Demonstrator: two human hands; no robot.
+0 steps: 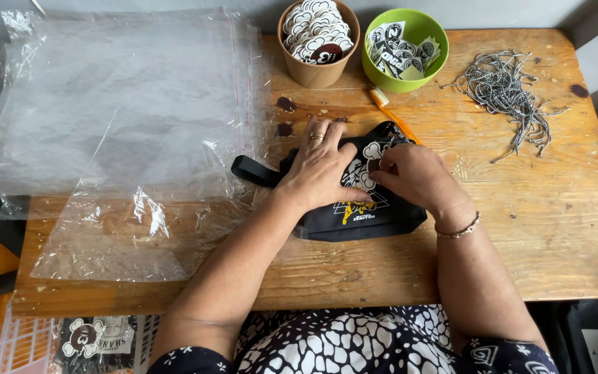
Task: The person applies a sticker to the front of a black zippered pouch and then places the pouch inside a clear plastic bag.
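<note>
At the near edge of the wooden table (534,256) both forearms come in over a black-and-white patterned garment. The left hand (321,170) lies flat, fingers spread, pressing on the black fabric waist pouch (354,215), which sits at mid-table, just right of centre. The right hand (415,176) is curled on the pouch's upper right part, fingertips pinched narrow at what appears to be the zip or top seam — the exact contact is hidden by the knuckles, so whether it grips anything cannot be told. By its look the pouch is soft, light and limp, likely to sag if lifted by one corner; the body or the black strap (250,170) running off its left end offers the surest hold. To the left, a stack of clear plastic bags (119,111) overlaps the table — thin and slippery. Beyond the pouch lies an orange toothbrush (390,111), then a brown paper cup (316,66) and a green bowl (420,73), both holding printed stickers. Far right, a heap of speckled cords (510,93).
</note>
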